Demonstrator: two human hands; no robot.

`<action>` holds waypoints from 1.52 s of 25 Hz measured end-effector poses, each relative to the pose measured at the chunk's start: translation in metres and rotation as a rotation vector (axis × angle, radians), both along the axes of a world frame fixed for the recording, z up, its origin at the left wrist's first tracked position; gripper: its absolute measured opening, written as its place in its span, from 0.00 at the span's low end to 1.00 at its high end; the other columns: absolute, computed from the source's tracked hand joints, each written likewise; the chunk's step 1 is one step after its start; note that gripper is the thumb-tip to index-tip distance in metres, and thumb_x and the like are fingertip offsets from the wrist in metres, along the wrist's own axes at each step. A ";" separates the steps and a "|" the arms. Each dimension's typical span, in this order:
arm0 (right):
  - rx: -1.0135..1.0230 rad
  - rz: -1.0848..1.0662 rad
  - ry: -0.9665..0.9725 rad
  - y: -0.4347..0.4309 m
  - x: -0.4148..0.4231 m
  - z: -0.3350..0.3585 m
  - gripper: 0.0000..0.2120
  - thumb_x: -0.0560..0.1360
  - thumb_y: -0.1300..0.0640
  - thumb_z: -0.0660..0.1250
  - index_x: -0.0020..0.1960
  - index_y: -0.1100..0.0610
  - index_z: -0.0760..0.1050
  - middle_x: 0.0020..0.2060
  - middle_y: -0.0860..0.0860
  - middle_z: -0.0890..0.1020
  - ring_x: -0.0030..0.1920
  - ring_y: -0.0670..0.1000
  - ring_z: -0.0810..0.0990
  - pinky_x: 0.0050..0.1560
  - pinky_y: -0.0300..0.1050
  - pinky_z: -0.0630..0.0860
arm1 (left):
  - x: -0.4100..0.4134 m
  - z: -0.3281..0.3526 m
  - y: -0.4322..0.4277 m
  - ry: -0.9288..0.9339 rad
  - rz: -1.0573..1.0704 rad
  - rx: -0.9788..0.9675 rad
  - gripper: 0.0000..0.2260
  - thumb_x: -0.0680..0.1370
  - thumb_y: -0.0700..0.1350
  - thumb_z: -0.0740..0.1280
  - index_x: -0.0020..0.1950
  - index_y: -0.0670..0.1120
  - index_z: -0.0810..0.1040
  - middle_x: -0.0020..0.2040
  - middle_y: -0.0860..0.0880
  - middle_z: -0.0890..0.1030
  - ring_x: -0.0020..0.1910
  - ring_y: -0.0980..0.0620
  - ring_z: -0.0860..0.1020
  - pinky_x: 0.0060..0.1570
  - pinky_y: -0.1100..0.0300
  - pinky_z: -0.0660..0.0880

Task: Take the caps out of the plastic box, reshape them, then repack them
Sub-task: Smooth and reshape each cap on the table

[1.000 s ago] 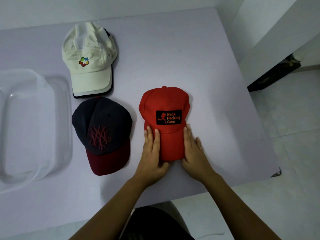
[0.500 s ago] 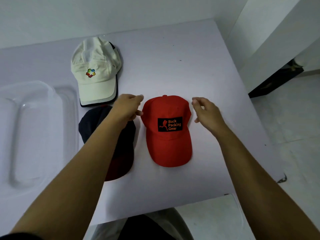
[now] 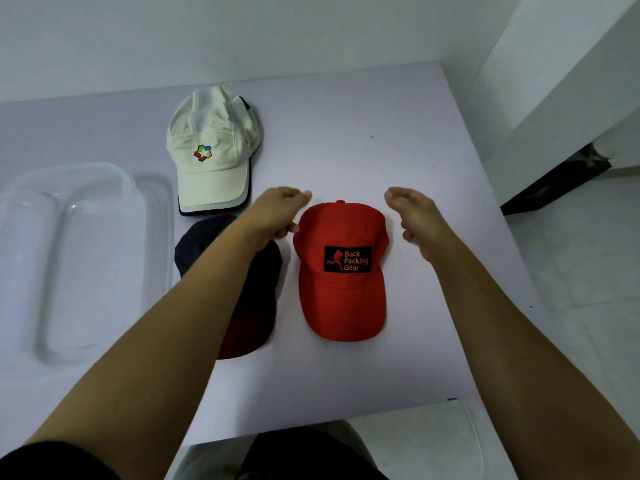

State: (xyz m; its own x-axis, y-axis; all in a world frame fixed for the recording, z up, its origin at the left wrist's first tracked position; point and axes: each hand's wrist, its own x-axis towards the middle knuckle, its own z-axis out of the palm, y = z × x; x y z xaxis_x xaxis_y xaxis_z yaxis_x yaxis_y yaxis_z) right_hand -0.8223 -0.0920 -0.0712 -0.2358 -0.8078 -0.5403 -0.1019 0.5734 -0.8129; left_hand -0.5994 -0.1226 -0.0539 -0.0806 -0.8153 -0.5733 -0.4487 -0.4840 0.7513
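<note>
A red cap (image 3: 341, 271) with a black "Back Packing Gear" patch lies flat on the table, brim toward me. My left hand (image 3: 278, 213) hovers at the left side of its crown, fingers curled and empty. On the crown's right side my right hand (image 3: 414, 214) hangs with fingers apart, not touching it. A navy cap with a maroon brim (image 3: 256, 299) lies left of the red one, partly hidden by my left forearm. A cream cap (image 3: 213, 152) with a coloured logo sits farther back. The clear plastic box (image 3: 152, 216) stands at the left.
The pale table (image 3: 346, 140) ends at a white wall behind and a front edge near my body. To the right is a white wall panel (image 3: 554, 98) and tiled floor (image 3: 588, 271).
Both hands left the red cap's brim and moved up to either side of its crown. The camera view tilted so the caps sit lower in frame.
</note>
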 end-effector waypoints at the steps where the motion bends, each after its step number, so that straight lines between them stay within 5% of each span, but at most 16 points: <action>1: -0.078 -0.008 0.057 -0.005 -0.001 0.009 0.13 0.76 0.51 0.64 0.59 0.49 0.74 0.45 0.43 0.75 0.37 0.41 0.70 0.39 0.38 0.67 | 0.009 0.012 -0.004 -0.044 0.009 -0.074 0.15 0.79 0.51 0.61 0.63 0.46 0.75 0.50 0.48 0.77 0.27 0.57 0.74 0.26 0.65 0.65; 5: -0.363 0.146 0.241 -0.031 0.029 0.047 0.12 0.75 0.53 0.64 0.58 0.49 0.76 0.44 0.42 0.77 0.44 0.44 0.76 0.49 0.40 0.72 | 0.065 0.050 -0.017 -0.167 0.081 -0.264 0.10 0.78 0.46 0.62 0.55 0.46 0.80 0.44 0.50 0.79 0.25 0.59 0.77 0.27 0.66 0.69; 9: -0.477 0.435 0.328 -0.050 0.104 0.056 0.10 0.76 0.57 0.62 0.55 0.50 0.78 0.47 0.45 0.79 0.37 0.42 0.77 0.37 0.25 0.70 | 0.128 0.052 -0.013 -0.261 0.092 -0.279 0.07 0.77 0.44 0.63 0.50 0.50 0.80 0.49 0.53 0.79 0.28 0.58 0.81 0.30 0.67 0.75; 12: -0.493 0.646 0.385 -0.059 0.166 0.037 0.12 0.77 0.58 0.63 0.59 0.54 0.77 0.56 0.51 0.80 0.48 0.44 0.79 0.48 0.30 0.70 | 0.167 0.035 -0.013 -0.353 0.010 -0.293 0.05 0.77 0.44 0.61 0.45 0.48 0.77 0.44 0.48 0.77 0.41 0.51 0.82 0.44 0.57 0.77; 14: -0.439 0.835 0.446 -0.068 0.200 0.017 0.19 0.76 0.57 0.65 0.67 0.55 0.71 0.65 0.54 0.73 0.64 0.50 0.73 0.61 0.37 0.66 | 0.182 0.017 -0.021 -0.508 -0.075 -0.301 0.10 0.78 0.42 0.60 0.55 0.44 0.79 0.53 0.42 0.80 0.54 0.46 0.78 0.54 0.55 0.71; 17: -0.216 1.074 0.564 -0.081 0.227 -0.017 0.39 0.73 0.54 0.69 0.76 0.54 0.51 0.77 0.53 0.50 0.76 0.53 0.53 0.74 0.47 0.54 | 0.184 -0.013 -0.028 -0.573 -0.259 -0.266 0.22 0.78 0.37 0.60 0.72 0.38 0.63 0.71 0.37 0.67 0.68 0.39 0.67 0.63 0.54 0.65; 19: -0.146 1.044 0.535 -0.091 0.238 -0.034 0.44 0.72 0.54 0.70 0.77 0.56 0.44 0.77 0.52 0.44 0.77 0.52 0.47 0.75 0.48 0.51 | 0.185 -0.031 -0.033 -0.537 -0.338 -0.217 0.32 0.77 0.35 0.61 0.76 0.38 0.48 0.78 0.37 0.48 0.75 0.38 0.55 0.71 0.52 0.59; 21: -0.155 0.932 0.440 -0.099 0.245 -0.042 0.42 0.73 0.55 0.69 0.77 0.58 0.46 0.77 0.52 0.47 0.77 0.51 0.49 0.75 0.43 0.50 | 0.189 -0.046 -0.040 -0.487 -0.347 -0.175 0.38 0.77 0.42 0.64 0.77 0.39 0.41 0.77 0.38 0.40 0.76 0.38 0.50 0.73 0.49 0.56; 24: -0.194 0.842 0.454 -0.105 0.246 -0.045 0.42 0.71 0.55 0.71 0.76 0.58 0.51 0.76 0.53 0.55 0.75 0.52 0.57 0.74 0.45 0.55 | 0.185 -0.062 -0.045 -0.485 -0.384 -0.206 0.44 0.76 0.55 0.66 0.77 0.43 0.39 0.78 0.39 0.42 0.76 0.38 0.50 0.72 0.46 0.57; 28: -0.167 0.749 0.411 -0.104 0.245 -0.045 0.45 0.66 0.56 0.75 0.75 0.56 0.53 0.72 0.55 0.61 0.70 0.55 0.65 0.70 0.51 0.66 | 0.179 -0.076 -0.050 -0.662 -0.356 -0.357 0.45 0.75 0.56 0.68 0.77 0.51 0.36 0.77 0.39 0.40 0.75 0.35 0.49 0.69 0.42 0.61; 32: -0.117 0.745 0.388 -0.094 0.239 -0.040 0.44 0.68 0.56 0.74 0.76 0.55 0.52 0.73 0.55 0.59 0.71 0.55 0.64 0.70 0.50 0.65 | 0.181 -0.084 -0.048 -0.692 -0.521 -0.371 0.36 0.80 0.52 0.60 0.78 0.50 0.38 0.76 0.35 0.38 0.73 0.29 0.46 0.70 0.38 0.58; 38: -0.113 0.740 0.436 -0.085 0.222 -0.025 0.40 0.72 0.54 0.70 0.76 0.55 0.51 0.74 0.55 0.58 0.72 0.54 0.62 0.71 0.48 0.62 | 0.181 -0.056 -0.040 -0.756 -0.462 -0.406 0.32 0.80 0.34 0.53 0.77 0.45 0.37 0.76 0.35 0.38 0.72 0.27 0.52 0.66 0.39 0.62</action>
